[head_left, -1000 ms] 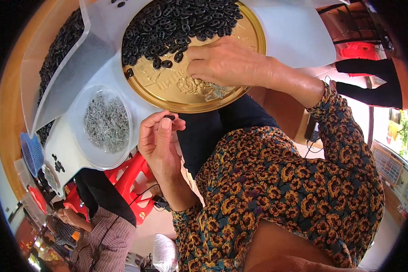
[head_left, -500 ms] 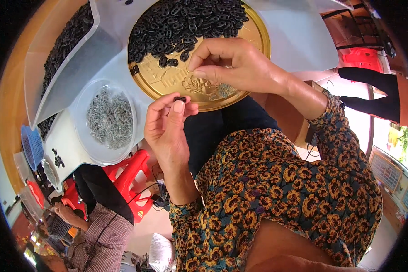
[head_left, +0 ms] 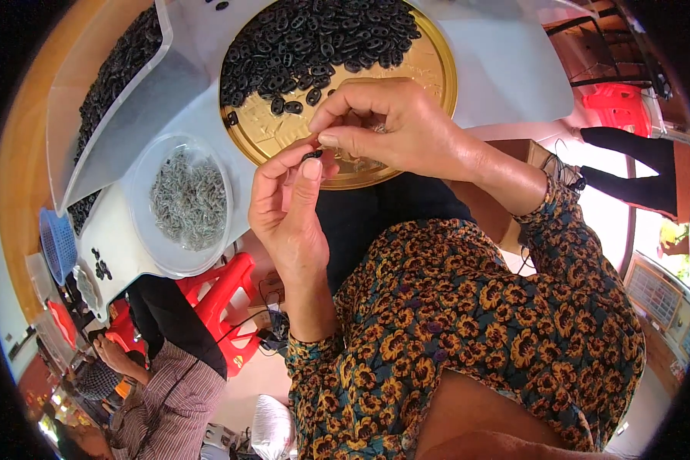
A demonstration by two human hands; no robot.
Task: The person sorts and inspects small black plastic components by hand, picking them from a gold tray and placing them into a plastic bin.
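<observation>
My left hand (head_left: 287, 218) pinches black piece (head_left: 313, 154); likely light, stiff, slick, best held by rim. My right hand (head_left: 414, 126), toward three o'clock: can't tell grip.

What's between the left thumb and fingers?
A small black piece, pinched by the left hand, seen in the head view. Right hand is close by; contact unclear.

"Trays?"
"One gold tray (head_left: 451, 73) logged, at the tabletop's (head_left: 121, 257) near edge. Heaped black pieces (head_left: 314, 46): too many to be counted."
"Containers?"
"One round tub (head_left: 140, 222), one clear bin (head_left: 146, 100), one blue basket (head_left: 57, 245) tallied, toward its left edge."
"Hands?"
"Two counted: left hand (head_left: 291, 207), right hand (head_left: 406, 123). One black piece (head_left: 313, 154) is held in the left."
</observation>
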